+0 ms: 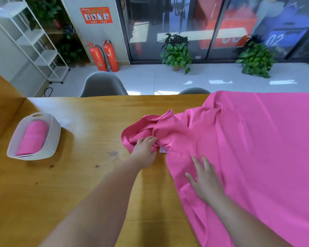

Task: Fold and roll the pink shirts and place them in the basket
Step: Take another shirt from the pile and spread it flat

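— What is seen at the far left?

— A white basket (51,134) is seen on the wooden table (78,184), at nine o'clock from the middle of the view. One rolled pink shirt (33,138) is laid inside it, with its ends pointed toward one and seven o'clock.

— Where is the other shirt found?

— A second pink shirt (253,148) is spread over the right part of the table, from three o'clock down to five o'clock. Its left end is bunched into folds near the middle of the view. A white label (163,149) is shown at the edge of that bunch.

— How are the hands placed?

— The left hand (144,148) is seen at six o'clock from the middle, with the label just beside it at its three o'clock. Its fingers are curled into the bunched cloth, which is gripped. The right hand (205,177) is found at four o'clock from the left hand. It is laid flat on the shirt, palm down, with the fingers spread and nothing pinched.

— What is shown behind the table?

— A white shelf rack (34,41) is seen at ten o'clock and a pair of red fire extinguishers (96,57) at eleven. A grey chair (103,84) is set at the table's far edge. One potted plant (177,52) is placed between twelve and one o'clock, and another plant (256,59) at two o'clock.
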`<state>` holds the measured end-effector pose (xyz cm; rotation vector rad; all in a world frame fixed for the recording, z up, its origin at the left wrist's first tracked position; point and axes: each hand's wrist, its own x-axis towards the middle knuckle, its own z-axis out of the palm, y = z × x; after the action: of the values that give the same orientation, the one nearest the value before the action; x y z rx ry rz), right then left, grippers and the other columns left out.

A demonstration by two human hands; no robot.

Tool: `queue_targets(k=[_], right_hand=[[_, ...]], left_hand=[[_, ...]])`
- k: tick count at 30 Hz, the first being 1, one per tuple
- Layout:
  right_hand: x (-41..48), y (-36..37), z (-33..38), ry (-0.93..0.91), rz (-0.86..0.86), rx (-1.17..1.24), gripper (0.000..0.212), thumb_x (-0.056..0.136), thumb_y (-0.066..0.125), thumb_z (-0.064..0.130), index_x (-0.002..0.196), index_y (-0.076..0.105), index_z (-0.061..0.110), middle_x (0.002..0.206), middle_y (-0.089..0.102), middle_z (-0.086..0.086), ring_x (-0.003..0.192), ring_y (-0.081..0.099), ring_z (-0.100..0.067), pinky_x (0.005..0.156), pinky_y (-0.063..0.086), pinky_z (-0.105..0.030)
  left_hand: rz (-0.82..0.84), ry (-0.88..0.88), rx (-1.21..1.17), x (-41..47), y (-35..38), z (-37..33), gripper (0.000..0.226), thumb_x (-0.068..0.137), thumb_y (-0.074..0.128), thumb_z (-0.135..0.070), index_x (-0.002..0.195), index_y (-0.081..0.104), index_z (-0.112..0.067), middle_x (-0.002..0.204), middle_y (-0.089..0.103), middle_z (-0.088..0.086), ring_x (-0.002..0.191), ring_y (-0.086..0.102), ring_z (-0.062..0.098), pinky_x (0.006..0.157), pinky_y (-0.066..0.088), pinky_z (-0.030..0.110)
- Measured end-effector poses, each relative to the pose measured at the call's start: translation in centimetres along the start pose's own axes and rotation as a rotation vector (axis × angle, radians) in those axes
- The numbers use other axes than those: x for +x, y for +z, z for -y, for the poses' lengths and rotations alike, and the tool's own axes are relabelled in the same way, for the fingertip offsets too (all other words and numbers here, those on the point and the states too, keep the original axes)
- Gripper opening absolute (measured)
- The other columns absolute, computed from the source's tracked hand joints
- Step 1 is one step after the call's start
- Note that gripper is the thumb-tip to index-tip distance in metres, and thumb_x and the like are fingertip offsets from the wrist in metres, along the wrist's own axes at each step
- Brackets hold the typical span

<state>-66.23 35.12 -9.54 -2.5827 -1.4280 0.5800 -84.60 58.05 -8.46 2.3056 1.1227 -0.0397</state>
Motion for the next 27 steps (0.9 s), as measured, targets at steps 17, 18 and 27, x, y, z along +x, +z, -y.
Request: queue_targets(k=[17,18,27], right_hand=[[-3.2,1.1,6.8,-0.017,-0.038,-0.040,0.082,0.099,0.021,0.073,0.164,0.033,0.024,0.168,0.027,-0.018,0.150,0.033,-0.038,0.119,0.037,-0.051],[-3.6,1.5,7.5,-0.025,-0.031,-0.045,0.083,0.098,0.022,0.073,0.164,0.033,0.024,0.168,0.027,-0.017,0.151,0.033,-0.038,0.120,0.037,-0.051],[-8.2,6.0,11.8,-0.127,0.096,-0.201,0.076,0.104,0.034,0.067,0.168,0.019,0.029,0.173,0.015,-0.014,0.157,0.023,-0.033,0.125,0.032,-0.048]], left_hand=[[-0.564,-0.579,-0.783,-15.0,-6.3,11.5,0.021,0.089,0.066,-0.015,0.095,0.080,-0.029,0.086,0.078,-0.003,0.072,0.072,0.018,0.071,0.061,0.037],[-0.534,-0.617,-0.784,-16.3,-6.5,13.3,0.025,0.086,0.063,-0.012,0.094,0.081,-0.028,0.084,0.079,0.001,0.070,0.072,0.020,0.071,0.062,0.039],[-0.169,-0.620,-0.009,-26.3,-1.5,25.5,0.019,0.094,0.064,-0.023,0.111,0.071,-0.026,0.111,0.058,0.004,0.087,0.067,0.029,0.082,0.058,0.041]])
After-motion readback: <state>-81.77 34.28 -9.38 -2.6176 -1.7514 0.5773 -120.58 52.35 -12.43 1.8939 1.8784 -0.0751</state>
